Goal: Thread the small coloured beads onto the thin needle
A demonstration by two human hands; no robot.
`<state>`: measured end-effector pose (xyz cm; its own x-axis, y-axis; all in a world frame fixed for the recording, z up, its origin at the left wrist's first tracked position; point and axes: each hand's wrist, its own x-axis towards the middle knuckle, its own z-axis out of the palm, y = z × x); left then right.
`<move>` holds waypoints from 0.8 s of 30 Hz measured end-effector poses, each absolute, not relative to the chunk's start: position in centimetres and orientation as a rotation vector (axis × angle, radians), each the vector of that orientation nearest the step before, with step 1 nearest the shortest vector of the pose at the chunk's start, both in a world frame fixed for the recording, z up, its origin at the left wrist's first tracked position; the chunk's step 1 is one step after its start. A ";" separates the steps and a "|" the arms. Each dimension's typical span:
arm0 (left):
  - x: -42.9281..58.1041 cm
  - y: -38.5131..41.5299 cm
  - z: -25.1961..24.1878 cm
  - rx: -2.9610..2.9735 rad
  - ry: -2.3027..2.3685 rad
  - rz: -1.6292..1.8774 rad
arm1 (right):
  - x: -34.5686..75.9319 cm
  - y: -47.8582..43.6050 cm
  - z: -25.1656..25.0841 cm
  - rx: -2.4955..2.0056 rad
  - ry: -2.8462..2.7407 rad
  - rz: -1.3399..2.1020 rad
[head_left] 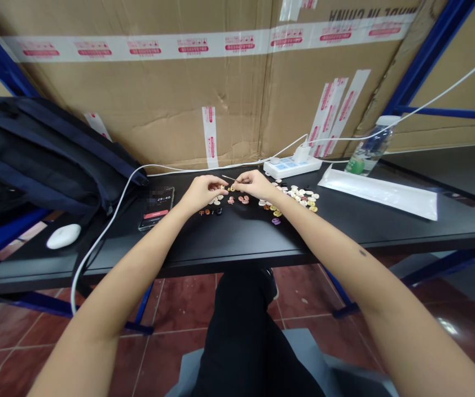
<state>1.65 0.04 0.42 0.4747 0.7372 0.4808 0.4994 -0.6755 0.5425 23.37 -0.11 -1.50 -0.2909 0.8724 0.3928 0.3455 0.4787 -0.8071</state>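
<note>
My left hand (205, 191) is closed in a pinch over the middle of the black table, with a small yellowish button-like piece partly showing at its fingertips. Just beside it, my right hand (256, 184) has its fingers closed on a thin stick (229, 178) that points left toward my left hand. Under and around both hands lie small button-like pieces. Pink ones (243, 199) sit between the hands, and a few orange and black ones (208, 212) are near my left wrist. A larger loose pile (301, 194) of cream, yellow and brown pieces spreads by my right forearm, with purple pieces (276, 221) in front.
A phone (157, 208) and a white case (64, 236) lie left, before a dark backpack (51, 149). Behind the pieces is a power strip (292, 166) with a white cable (125, 190). A bottle (372, 146) and white packet (380, 193) are right. Cardboard (158, 110) stands behind.
</note>
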 end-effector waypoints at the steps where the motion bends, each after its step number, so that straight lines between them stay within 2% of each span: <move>1: 1.6 0.1 0.4 2.420 1.047 1.011 | 23.4 -0.1 -1.5 -1.024 -1.852 0.788; 8: 1.3 0.4 0.3 2.492 1.041 1.014 | 23.7 -1.2 -0.5 -0.918 -2.006 1.038; 15: 1.3 0.6 0.3 2.460 1.061 1.041 | 24.3 -1.9 0.4 -0.938 -2.294 0.919; 24: 1.3 0.6 0.1 2.458 1.047 1.004 | 25.0 -1.5 0.0 -1.136 -2.253 0.649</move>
